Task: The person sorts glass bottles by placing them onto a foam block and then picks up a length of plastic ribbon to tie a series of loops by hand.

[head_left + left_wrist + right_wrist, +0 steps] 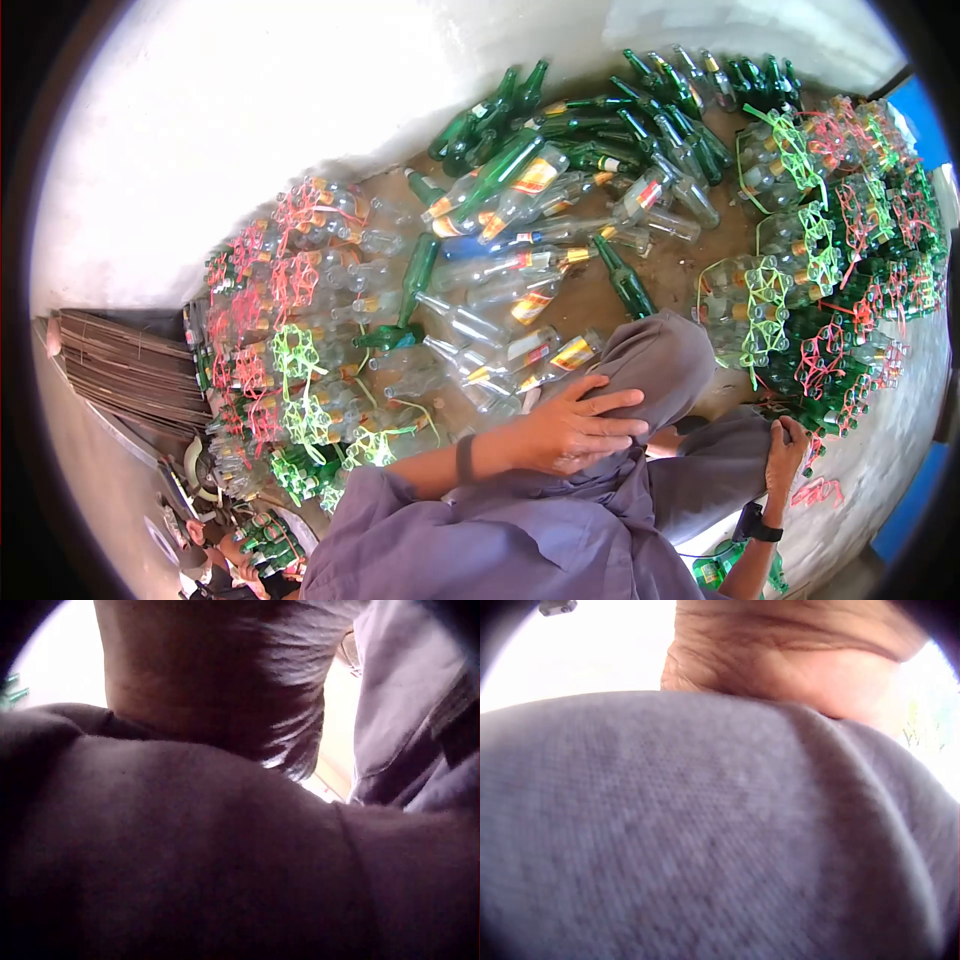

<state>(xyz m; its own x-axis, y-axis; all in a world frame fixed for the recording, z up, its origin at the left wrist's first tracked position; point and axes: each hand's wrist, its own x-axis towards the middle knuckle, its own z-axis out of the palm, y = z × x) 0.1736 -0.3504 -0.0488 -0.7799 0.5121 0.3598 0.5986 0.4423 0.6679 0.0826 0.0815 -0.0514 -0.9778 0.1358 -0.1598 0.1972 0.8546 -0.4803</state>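
Note:
In the head view my left hand [575, 430] rests on the raised knee in grey trousers [665, 355], its fingers spread and fairly straight. The right hand [787, 455] lies at the other knee [710, 480], fingers loosely bent, with nothing held. Dark cloth and skin [187, 840] fill most of the left wrist view. In the right wrist view the base of the hand [795, 667] sits against grey trouser cloth [667, 825]. Just beyond the knees, loose clear bottles [465, 320] and a green bottle [625, 280] lie on the floor.
Bundles of bottles tied with pink and green strips [300, 360] are stacked at the left, and more tied bundles [820, 250] at the right. Green bottles [500, 110] lean along the white wall [250, 90]. Another person [225, 555] handles green bottles at lower left.

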